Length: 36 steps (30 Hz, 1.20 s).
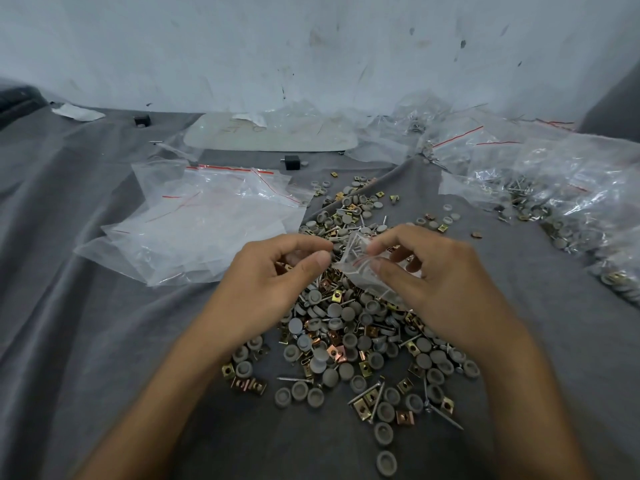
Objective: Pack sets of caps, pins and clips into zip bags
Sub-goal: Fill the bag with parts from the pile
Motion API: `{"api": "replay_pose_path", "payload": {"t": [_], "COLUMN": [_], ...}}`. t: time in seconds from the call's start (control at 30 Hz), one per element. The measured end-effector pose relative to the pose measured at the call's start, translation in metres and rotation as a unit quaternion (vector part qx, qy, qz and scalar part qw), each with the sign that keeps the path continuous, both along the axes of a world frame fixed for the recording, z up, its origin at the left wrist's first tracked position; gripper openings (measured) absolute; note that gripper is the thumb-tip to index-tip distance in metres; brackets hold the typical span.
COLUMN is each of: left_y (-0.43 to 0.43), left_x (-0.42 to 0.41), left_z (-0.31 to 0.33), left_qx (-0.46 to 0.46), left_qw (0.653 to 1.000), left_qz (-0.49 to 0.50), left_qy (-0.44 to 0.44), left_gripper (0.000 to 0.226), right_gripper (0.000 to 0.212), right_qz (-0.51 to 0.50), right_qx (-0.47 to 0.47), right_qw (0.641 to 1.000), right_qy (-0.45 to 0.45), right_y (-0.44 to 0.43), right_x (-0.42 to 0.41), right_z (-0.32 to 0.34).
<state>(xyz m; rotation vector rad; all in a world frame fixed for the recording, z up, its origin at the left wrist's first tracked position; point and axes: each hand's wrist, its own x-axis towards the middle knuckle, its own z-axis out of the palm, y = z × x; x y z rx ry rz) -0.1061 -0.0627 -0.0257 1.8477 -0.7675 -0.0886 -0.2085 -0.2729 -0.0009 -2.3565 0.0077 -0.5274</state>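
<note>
Far left of frame: grey cloth covering the whole surface, wrinkled. A dark object at the upper-left edge is cut off and can't be identified.

Left of centre: stack of empty zip bags, clear with red seal lines, lying flat on the cloth just left of the parts pile.

Lower centre-left: left hand, forearm entering from the bottom edge, palm down, fingers curled. Thumb and index tips meet in a pinch at the left edge of a small zip bag. Whether it actually grips the plastic or something tiny is hard to tell, blurred.

Centre: the small zip bag is held up between both hands above the pile, crumpled; contents not readable through the plastic.

Beneath and around the hands: loose pile of grey caps, brass-coloured clips and pins, mixed together, spreading from mid-frame to the lower centre. Part of the pile is hidden under both hands.

Centre-right: right hand, forearm from the lower right, thumb pressing the bag's right side against curled fingers, clamped on it.

Right edge: heap of filled bags, glare hides most contents; the heap is cut off by the frame.

Top: a flat white tray under plastic, against the stained wall.
</note>
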Motion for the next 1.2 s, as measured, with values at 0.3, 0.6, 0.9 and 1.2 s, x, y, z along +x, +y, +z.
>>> {"api": "replay_pose_path", "payload": {"t": [0.3,0.6,0.9,1.2], "left_y": [-0.007,-0.003,-0.002,-0.006], "left_x": [-0.011,-0.006,-0.001,-0.001], "left_z": [0.000,0.003,-0.007,-0.009], "left_qx": [0.033,0.038,0.309,0.285], "left_qw": [0.997,0.986,0.934,0.945], "left_qz": [0.023,0.113,0.129,0.071], "left_qy": [-0.067,-0.118,-0.124,-0.146], "left_gripper": [0.015,0.021,0.027,0.033], "right_gripper": [0.007,0.006,0.008,0.006], "right_qz": [0.016,-0.004,-0.023,-0.020], "right_qx": [-0.018,0.012,0.023,0.025], "right_qw": [1.000,1.000,0.999,0.999], "right_qy": [0.002,-0.013,-0.020,-0.005], "right_y": [0.003,0.001,-0.003,-0.002], "right_x": [0.001,-0.002,-0.004,-0.003], "right_z": [0.001,0.004,0.006,0.004]}}
